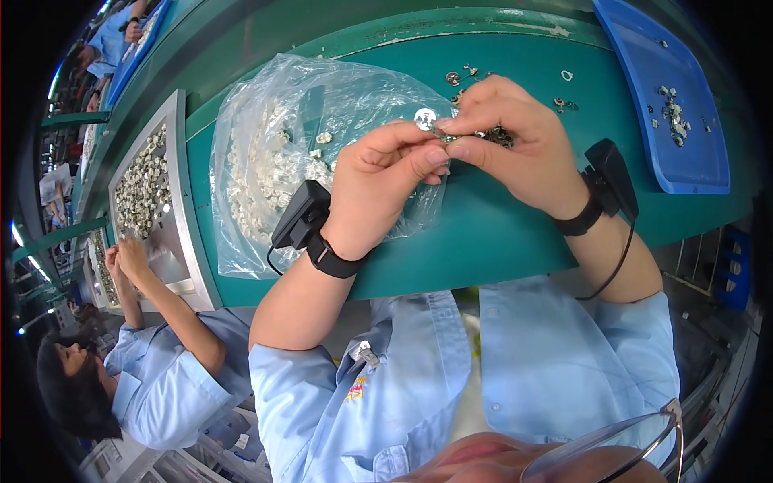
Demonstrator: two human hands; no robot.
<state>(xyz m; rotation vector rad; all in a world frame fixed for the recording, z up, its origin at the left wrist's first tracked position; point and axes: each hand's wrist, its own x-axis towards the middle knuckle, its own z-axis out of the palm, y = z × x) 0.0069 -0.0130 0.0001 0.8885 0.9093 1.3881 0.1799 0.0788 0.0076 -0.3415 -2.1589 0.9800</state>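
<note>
My left hand (385, 181) and my right hand (515, 137) meet above the green bench (499, 233), both pinching one small round silver metal part (427, 121) between thumb and fingertips. A few more small dark metal pieces sit under my right palm. Just left of my hands lies a clear plastic bag (282, 153) full of small white and silver parts; my left hand rests over its right edge. Black sensor units are strapped to both wrists.
Loose small metal pieces (463, 76) lie on the bench beyond my hands. A blue tray (684, 153) with a few parts sits far right. A grey metal tray (145, 181) of several silver parts stands left, where a co-worker's hands (127, 262) work.
</note>
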